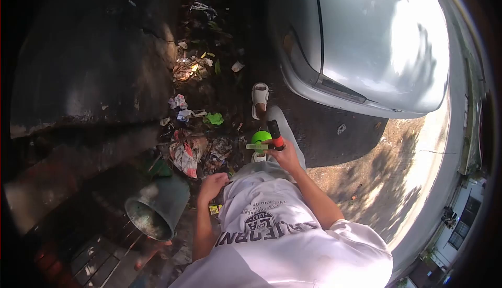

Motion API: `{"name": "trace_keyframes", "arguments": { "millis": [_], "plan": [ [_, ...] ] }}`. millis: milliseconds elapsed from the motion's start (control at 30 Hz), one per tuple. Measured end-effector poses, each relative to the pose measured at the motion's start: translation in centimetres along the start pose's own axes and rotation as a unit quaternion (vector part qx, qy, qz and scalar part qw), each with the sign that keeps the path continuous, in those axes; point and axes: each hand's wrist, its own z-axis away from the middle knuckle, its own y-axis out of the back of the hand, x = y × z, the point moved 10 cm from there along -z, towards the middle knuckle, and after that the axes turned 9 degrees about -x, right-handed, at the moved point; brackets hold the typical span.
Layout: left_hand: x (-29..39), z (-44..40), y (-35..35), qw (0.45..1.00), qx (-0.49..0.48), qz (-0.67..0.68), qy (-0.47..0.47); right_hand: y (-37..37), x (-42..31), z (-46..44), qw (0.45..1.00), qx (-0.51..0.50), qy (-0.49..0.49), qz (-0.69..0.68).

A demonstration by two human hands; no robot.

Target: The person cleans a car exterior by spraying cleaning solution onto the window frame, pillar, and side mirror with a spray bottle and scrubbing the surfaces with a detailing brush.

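The right hand (pixel 284 156) partly hides the handle (pixel 274 132).

One view, worn on the head, looking forward and steeply down over the white T-shirt (pixel 314 254): left hand (pixel 212 186) and right hand (pixel 285 156) close below, slipper (pixel 259 97) farther out, silver car (pixel 366 42) curving wide on the right.

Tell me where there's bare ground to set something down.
The sunlit tan pavement between the silver car and your right forearm looks mostly bare, apart from small scraps. Left of the white slippers, it's crowded with crumpled multicoloured litter and a grey round bucket.
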Motion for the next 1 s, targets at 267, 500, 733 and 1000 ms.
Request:
{"name": "trace_keyframes", "arguments": {
  "millis": [267,500,733,1000],
  "plan": [
    [31.7,-5.4,7.9,0.969,0.119,-0.093,-0.196,3.0,-12.6,-16.0,0.975,-0.203,-0.050,-0.079],
    [44.3,-8.5,15.2,0.921,0.199,-0.099,-0.320,6.7,-24.5,-23.7,0.972,-0.166,0.029,-0.166],
    [45.7,-16.4,23.2,0.934,0.185,0.029,-0.303,13.3,-24.8,-32.8,0.968,0.003,-0.078,-0.238],
    [55.6,-32.1,37.4,0.856,0.002,0.426,-0.294,17.6,-24.4,-49.6,0.959,0.059,-0.153,-0.230]
  ]
}}
